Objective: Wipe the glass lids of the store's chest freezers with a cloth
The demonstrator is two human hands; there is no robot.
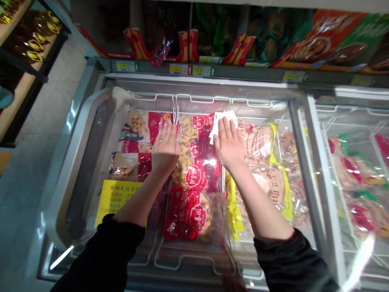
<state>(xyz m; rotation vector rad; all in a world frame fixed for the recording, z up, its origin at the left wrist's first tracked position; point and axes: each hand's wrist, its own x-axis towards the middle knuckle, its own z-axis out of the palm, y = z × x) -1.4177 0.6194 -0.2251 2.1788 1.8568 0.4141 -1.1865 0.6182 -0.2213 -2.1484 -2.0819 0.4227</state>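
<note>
Both hands lie flat on the glass lid of a chest freezer, fingers stretched out and gripping nothing. The left hand rests bare on the pane, and under and beside it, below the glass, lie red bags of frozen food. The right hand presses a white cloth to the glass under its fingertips, with yellow-edged packs just to its right.
</note>
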